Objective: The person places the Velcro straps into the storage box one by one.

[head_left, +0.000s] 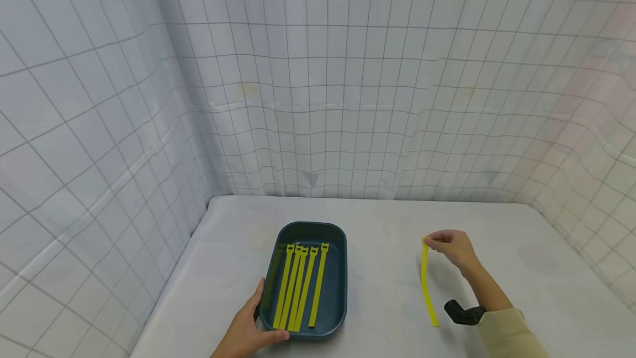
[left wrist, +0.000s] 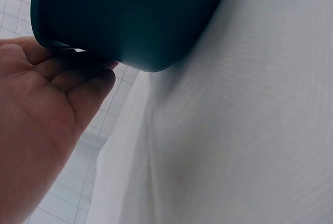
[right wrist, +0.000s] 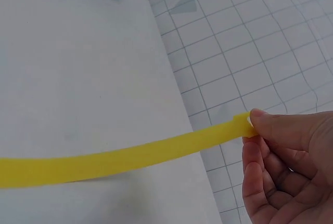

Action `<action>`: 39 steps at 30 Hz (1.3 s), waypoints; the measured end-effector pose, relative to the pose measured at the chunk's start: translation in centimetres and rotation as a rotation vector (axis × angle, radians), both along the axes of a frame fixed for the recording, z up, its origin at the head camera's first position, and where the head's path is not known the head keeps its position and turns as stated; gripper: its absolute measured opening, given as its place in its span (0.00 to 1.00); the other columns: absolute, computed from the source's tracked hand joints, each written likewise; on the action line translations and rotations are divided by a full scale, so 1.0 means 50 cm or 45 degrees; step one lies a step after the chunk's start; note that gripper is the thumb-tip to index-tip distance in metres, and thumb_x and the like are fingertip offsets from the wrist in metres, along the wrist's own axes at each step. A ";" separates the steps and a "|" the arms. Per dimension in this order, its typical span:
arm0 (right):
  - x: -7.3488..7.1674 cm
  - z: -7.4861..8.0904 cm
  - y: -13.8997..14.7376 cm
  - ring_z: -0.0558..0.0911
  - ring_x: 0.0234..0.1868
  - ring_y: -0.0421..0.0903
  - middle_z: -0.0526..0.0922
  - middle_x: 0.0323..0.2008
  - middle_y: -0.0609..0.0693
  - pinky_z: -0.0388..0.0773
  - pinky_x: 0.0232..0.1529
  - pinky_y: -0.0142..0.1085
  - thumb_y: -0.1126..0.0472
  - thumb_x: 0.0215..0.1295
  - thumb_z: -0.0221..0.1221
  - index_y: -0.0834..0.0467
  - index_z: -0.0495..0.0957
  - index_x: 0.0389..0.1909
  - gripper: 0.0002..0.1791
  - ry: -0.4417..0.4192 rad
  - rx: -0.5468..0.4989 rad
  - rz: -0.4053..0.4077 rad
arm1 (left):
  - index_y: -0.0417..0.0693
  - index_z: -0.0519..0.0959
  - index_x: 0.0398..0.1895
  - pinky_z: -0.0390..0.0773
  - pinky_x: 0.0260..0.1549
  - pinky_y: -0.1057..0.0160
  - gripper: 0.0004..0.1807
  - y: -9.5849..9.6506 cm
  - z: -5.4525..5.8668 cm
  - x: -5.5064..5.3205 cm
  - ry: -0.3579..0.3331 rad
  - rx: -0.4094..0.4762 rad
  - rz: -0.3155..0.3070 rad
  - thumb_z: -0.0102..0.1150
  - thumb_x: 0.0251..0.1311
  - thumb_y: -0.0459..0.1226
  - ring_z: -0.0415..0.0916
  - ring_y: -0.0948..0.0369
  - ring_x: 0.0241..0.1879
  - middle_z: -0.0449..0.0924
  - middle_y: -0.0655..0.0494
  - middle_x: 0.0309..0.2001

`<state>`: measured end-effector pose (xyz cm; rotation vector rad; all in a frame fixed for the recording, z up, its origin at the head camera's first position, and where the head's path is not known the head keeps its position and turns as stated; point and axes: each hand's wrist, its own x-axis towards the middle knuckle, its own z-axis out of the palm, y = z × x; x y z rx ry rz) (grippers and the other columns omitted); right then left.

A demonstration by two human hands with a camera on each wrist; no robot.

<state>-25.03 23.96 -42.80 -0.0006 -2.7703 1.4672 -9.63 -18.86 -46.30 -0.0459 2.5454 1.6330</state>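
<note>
A dark blue-green tray (head_left: 335,291) with rounded corners stands on the table, several yellow hook-and-loop cable ties (head_left: 298,286) lying lengthwise in it. My left hand (head_left: 248,325) grips the tray's near left corner, thumb on the front rim and fingers along the left side. The left wrist view shows that hand's fingers (left wrist: 86,81) against the tray's outer wall (left wrist: 130,21). To the right of the tray, my right hand (head_left: 454,247) pinches one more yellow cable tie (head_left: 424,280) by its far, head end between thumb and fingertips. Its strap (right wrist: 119,162) curves down toward the table.
The white-covered table (head_left: 382,269) reaches back to a white gridded curtain (head_left: 318,98), with another gridded sheet (head_left: 89,142) along the left side. A black device (head_left: 464,312) sits on my right wrist at the sleeve (head_left: 512,333).
</note>
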 end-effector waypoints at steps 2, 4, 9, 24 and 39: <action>0.000 0.003 0.002 0.77 0.36 0.48 0.81 0.34 0.53 0.75 0.41 0.45 0.53 0.58 0.63 0.67 0.80 0.38 0.19 0.011 0.004 0.009 | 0.35 0.41 0.71 0.57 0.59 0.45 0.61 0.000 0.001 0.000 -0.001 0.001 0.003 0.73 0.42 0.45 0.45 0.42 0.66 0.44 0.35 0.69; 0.000 0.007 0.006 0.77 0.36 0.49 0.82 0.34 0.54 0.75 0.42 0.46 0.51 0.57 0.63 0.66 0.80 0.38 0.20 0.027 -0.008 0.016 | 0.36 0.41 0.71 0.57 0.59 0.45 0.61 0.000 0.002 0.000 0.000 0.003 0.003 0.73 0.42 0.45 0.45 0.42 0.66 0.44 0.35 0.69; 0.005 0.019 0.012 0.77 0.36 0.48 0.82 0.34 0.54 0.75 0.42 0.48 0.50 0.56 0.64 0.66 0.81 0.37 0.20 0.049 -0.040 0.027 | 0.36 0.41 0.71 0.57 0.59 0.46 0.61 -0.001 0.001 -0.001 0.004 0.009 0.002 0.73 0.42 0.45 0.45 0.42 0.66 0.44 0.35 0.69; 0.029 0.063 0.014 0.77 0.39 0.44 0.82 0.38 0.54 0.74 0.45 0.43 0.52 0.58 0.63 0.68 0.79 0.41 0.21 0.073 -0.014 0.056 | 0.35 0.41 0.71 0.57 0.60 0.46 0.61 -0.002 0.006 0.001 0.001 0.025 0.006 0.73 0.42 0.44 0.45 0.42 0.66 0.44 0.35 0.69; 0.083 0.109 0.022 0.78 0.37 0.37 0.82 0.38 0.53 0.74 0.40 0.29 0.50 0.56 0.64 0.66 0.80 0.41 0.22 0.131 -0.018 0.095 | 0.35 0.41 0.71 0.58 0.59 0.46 0.60 0.001 0.003 0.002 -0.024 0.003 0.004 0.72 0.43 0.45 0.46 0.42 0.66 0.44 0.35 0.69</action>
